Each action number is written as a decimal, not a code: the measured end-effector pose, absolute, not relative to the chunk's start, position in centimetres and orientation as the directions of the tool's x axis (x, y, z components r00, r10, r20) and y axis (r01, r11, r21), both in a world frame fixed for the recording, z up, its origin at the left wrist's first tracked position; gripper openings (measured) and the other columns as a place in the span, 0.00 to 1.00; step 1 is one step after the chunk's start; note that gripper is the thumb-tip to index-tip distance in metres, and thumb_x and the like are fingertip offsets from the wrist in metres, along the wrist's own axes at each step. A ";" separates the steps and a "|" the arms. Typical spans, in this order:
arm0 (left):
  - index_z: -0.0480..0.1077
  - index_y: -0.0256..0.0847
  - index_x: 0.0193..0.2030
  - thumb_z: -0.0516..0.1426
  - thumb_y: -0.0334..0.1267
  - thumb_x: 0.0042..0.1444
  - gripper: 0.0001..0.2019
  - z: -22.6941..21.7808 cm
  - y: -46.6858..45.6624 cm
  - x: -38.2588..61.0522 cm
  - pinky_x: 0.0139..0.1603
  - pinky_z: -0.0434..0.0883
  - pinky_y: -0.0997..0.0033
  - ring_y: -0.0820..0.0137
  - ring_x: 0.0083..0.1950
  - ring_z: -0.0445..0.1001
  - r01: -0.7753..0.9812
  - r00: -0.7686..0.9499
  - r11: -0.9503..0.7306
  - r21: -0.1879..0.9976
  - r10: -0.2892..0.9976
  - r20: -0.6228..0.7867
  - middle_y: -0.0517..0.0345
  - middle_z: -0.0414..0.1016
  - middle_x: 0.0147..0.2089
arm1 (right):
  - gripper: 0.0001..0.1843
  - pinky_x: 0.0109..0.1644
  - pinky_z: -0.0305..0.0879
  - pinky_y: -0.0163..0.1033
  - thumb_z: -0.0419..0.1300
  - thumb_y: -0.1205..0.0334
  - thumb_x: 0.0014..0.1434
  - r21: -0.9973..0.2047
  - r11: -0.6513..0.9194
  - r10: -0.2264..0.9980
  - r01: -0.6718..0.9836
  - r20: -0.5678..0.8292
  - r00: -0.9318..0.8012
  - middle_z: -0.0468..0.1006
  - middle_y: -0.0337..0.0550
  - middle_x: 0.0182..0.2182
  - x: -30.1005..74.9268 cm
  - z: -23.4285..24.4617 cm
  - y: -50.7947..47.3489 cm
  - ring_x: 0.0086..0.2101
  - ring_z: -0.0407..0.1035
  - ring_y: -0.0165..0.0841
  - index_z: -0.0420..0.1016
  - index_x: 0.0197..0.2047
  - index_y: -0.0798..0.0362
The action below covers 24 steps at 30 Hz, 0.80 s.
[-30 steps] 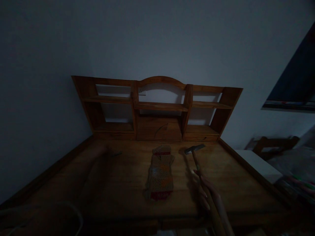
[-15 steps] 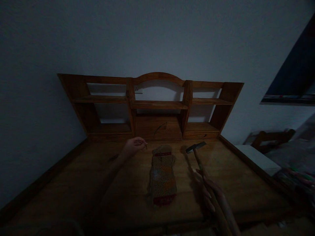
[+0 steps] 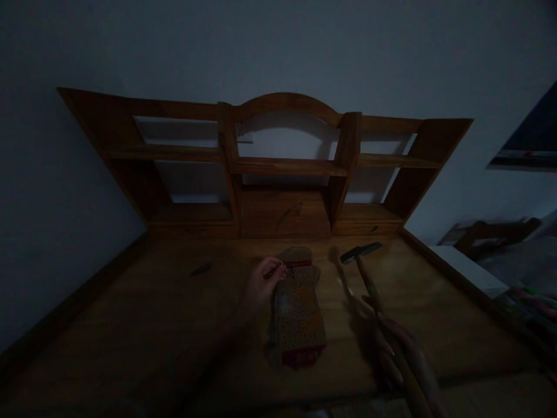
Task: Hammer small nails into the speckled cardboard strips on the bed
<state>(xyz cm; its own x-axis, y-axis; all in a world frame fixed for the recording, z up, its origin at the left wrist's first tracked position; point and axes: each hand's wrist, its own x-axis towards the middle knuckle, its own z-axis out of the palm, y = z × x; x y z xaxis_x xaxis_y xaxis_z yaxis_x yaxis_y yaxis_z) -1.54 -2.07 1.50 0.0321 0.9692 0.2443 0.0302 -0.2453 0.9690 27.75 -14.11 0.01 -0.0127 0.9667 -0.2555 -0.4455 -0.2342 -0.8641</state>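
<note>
Room: dark, with a wooden tabletop (image 3: 130, 325) and a shelf unit (image 3: 282, 165) at the back.
Hammer (image 3: 366, 276): right of the middle, its head toward the shelf unit.
Right hand (image 3: 398, 351): lower right, grip closed around the hammer handle.
Left hand (image 3: 263, 281): middle, grip pinched shut at the bag's top edge.
Bag (image 3: 298, 307): flat on the tabletop, between both hands.

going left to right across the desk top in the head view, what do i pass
small dark object → left hand → patterned packet → hammer → right hand
</note>
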 end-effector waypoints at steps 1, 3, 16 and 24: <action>0.68 0.37 0.34 0.58 0.44 0.52 0.11 1.2 -2.1 -1.3 0.37 0.74 0.70 0.69 0.34 0.76 0.022 0.036 -0.245 0.969 0.969 0.244 0.54 0.76 0.32 | 0.16 0.09 0.52 0.30 0.56 0.51 0.57 -0.864 -0.250 0.963 -0.436 -0.270 -0.016 0.65 0.33 0.12 27.7 0.0 -14.1 0.07 0.57 0.26 0.75 0.40 0.55; 0.69 0.37 0.34 0.58 0.44 0.52 0.11 0.8 -2.3 -1.0 0.37 0.74 0.71 0.69 0.34 0.76 0.029 0.032 -0.238 0.971 0.971 0.237 0.54 0.77 0.32 | 0.16 0.09 0.51 0.30 0.56 0.51 0.58 -0.862 -0.264 0.958 -0.433 -0.287 -0.011 0.64 0.33 0.12 27.5 0.1 -14.2 0.07 0.57 0.26 0.75 0.35 0.56; 0.74 0.37 0.32 0.63 0.40 0.44 0.10 1.0 -3.3 -0.3 0.39 0.75 0.70 0.65 0.37 0.78 0.146 0.041 -0.135 0.980 0.991 0.130 0.52 0.79 0.34 | 0.16 0.08 0.49 0.29 0.57 0.53 0.58 -0.892 -0.216 0.967 -0.396 -0.253 0.042 0.64 0.31 0.13 27.1 0.8 -14.5 0.07 0.56 0.24 0.74 0.42 0.57; 0.76 0.38 0.33 0.62 0.42 0.47 0.09 0.6 -3.3 0.0 0.39 0.76 0.67 0.64 0.37 0.79 0.217 0.020 -0.164 0.962 0.986 0.163 0.53 0.80 0.35 | 0.22 0.08 0.47 0.29 0.59 0.52 0.55 -0.896 -0.221 0.958 -0.385 -0.274 0.089 0.61 0.29 0.12 26.8 1.1 -14.5 0.07 0.54 0.24 0.72 0.49 0.57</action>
